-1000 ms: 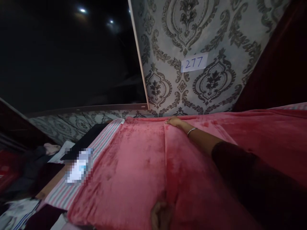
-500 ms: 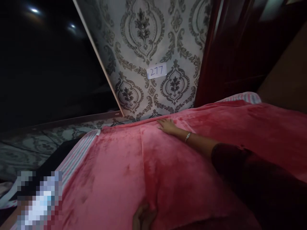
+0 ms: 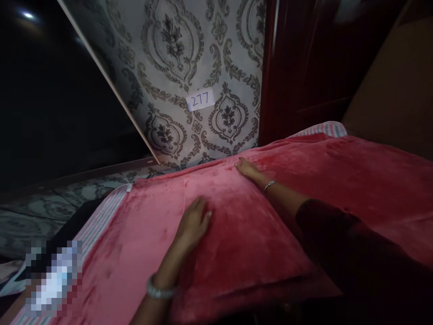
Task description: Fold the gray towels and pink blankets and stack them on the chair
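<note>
A red plush blanket (image 3: pixel 223 253) is spread in front of me, with a folded layer on its near middle part. My left hand (image 3: pixel 194 221) lies on this layer, palm down, fingers stretched forward and the thumb apart; a beaded bracelet is on the wrist. Farther off, close to the blanket's far edge, my right hand (image 3: pixel 246 168) rests on the fabric with its thumb and a finger apart. That wrist wears a thin silver bracelet. Neither hand appears to grip the cloth. The right hand's other fingers are hard to make out.
Striped bedding (image 3: pixel 104 214) shows beyond the blanket at left, and more striped cloth (image 3: pixel 334 129) at far right. Behind stand a patterned wall (image 3: pixel 216 58) with a "277" paper label (image 3: pixel 200 99), a dark screen (image 3: pixel 61 99) and a dark red door (image 3: pixel 304 72). A pixelated patch covers the lower left.
My left hand has let go of the blanket fold near me and moved forward onto the fabric. My right hand has shifted slightly right along the far edge. The view has turned slightly right.
</note>
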A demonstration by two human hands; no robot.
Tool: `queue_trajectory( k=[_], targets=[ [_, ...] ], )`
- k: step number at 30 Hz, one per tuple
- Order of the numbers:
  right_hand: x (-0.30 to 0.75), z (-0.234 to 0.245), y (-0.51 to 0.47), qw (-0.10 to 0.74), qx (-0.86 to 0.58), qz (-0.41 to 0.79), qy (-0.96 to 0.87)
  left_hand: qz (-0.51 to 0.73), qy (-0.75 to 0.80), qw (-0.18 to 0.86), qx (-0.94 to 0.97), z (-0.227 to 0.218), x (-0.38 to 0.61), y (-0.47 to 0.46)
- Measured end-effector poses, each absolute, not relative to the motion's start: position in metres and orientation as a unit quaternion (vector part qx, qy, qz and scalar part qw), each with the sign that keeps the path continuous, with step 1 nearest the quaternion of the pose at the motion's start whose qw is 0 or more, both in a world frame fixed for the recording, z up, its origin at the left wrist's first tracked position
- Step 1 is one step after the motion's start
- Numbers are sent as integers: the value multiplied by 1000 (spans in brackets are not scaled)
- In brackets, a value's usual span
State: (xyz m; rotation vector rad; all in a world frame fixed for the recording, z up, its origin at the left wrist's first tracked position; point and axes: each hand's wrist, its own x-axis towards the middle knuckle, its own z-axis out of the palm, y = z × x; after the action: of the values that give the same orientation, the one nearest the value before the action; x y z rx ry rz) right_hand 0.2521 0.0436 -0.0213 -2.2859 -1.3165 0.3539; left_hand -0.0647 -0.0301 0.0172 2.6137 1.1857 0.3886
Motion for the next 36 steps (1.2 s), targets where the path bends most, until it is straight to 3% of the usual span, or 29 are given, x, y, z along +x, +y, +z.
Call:
queue_trajectory(
  k=[4,7,14,25,32,36],
  targets=[
    [238,-24,43,241,-827,119,-493,17,509,69,858,28,-7,33],
    [237,-31,41,256,-812,106,-514,-9,556,38,830,13,16,62],
    [246,-54,50,281,-819,114,-486,26,577,-9,817,-35,15,79],
    [252,-27,15,325,-797,181,-476,35,571,-27,820,-31,19,82],
    [226,-36,-59,221,-797,149,-542,58,564,-6,824,-31,20,80],
    [226,-27,-69,206,-810,137,-532,55,559,3,827,-24,19,80]
  ],
)
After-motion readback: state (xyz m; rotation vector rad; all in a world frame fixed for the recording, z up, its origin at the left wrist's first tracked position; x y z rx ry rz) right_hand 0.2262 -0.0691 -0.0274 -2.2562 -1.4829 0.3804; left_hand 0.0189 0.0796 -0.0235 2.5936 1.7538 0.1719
